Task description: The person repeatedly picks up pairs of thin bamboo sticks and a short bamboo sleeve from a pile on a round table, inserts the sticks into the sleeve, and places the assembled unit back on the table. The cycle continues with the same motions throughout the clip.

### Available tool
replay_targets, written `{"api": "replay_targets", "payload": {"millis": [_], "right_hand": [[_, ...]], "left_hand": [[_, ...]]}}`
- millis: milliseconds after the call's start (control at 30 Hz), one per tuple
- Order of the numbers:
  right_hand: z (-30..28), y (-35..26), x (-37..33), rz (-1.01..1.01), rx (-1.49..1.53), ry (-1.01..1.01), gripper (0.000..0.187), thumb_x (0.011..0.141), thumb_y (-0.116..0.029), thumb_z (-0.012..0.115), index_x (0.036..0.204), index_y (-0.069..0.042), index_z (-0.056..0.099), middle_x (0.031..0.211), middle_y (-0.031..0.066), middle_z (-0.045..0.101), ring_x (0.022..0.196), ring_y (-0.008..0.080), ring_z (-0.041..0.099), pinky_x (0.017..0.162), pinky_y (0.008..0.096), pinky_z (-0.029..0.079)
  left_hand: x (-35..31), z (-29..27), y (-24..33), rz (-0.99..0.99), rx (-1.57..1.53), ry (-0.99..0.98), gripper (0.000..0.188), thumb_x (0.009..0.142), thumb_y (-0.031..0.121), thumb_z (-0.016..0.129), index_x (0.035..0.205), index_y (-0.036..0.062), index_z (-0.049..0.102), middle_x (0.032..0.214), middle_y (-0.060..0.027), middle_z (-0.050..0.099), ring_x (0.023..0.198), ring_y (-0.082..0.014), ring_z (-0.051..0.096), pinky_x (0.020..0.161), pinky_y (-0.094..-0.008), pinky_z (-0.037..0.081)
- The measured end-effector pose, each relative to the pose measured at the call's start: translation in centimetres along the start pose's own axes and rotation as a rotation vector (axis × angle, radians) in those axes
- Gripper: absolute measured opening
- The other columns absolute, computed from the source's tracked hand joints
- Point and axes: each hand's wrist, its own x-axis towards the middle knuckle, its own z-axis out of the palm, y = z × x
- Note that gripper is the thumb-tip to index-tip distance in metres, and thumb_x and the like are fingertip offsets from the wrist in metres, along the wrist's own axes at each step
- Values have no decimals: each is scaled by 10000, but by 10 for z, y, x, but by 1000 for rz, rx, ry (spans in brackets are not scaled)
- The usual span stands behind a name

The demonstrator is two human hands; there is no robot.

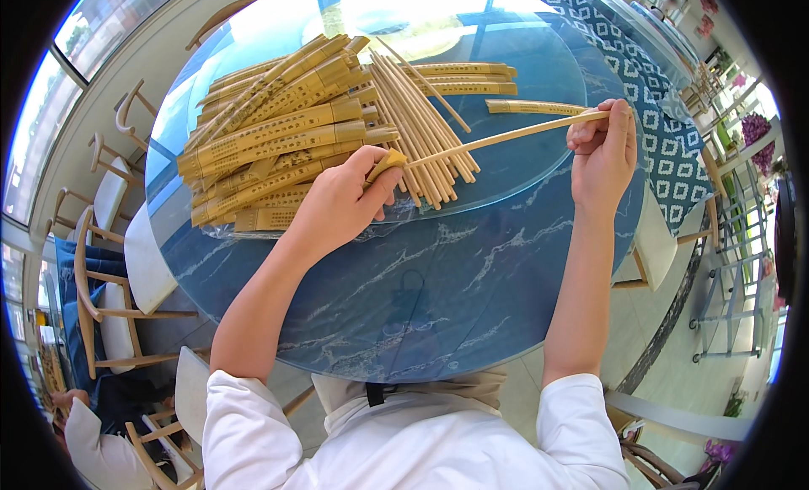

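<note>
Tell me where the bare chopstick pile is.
In the head view, the bare chopstick pile lies above centre, just right of the yellow packet heap and left of the right hand.

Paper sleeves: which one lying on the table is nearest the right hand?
The sleeve just left of the right hand, lying by itself; the others lie farther off, in the big heap or the small group beside the loose chopsticks.

From head height, the fisheye faces down over the table [497,309].
</note>
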Motion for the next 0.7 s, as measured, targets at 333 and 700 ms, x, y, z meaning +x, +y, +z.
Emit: {"api": "replay_targets", "payload": {"millis": [333, 700], "right_hand": [[3, 0, -1, -15, 8, -12, 320, 1150, -352, 526, 1027, -64, 591, 669, 43, 613, 592, 108, 558, 591, 285, 468], [2, -2, -1, -24, 34, -44, 322, 1155, -349, 513, 1037, -59, 593, 693, 50, 628, 603, 113, 567, 598, 286, 472]], "left_hand": [[-1, -1, 0, 70, -70, -45, 230, 1085, 201, 636, 1186, -5, 636, 976, -101, 759, 814, -178, 769, 707, -307, 572], [0, -2, 1, -7, -206, -97, 186, 1082, 113, 615, 1213, -13, 653, 1017, -55, 760, 829, -94, 716, 765, -252, 565]]}}
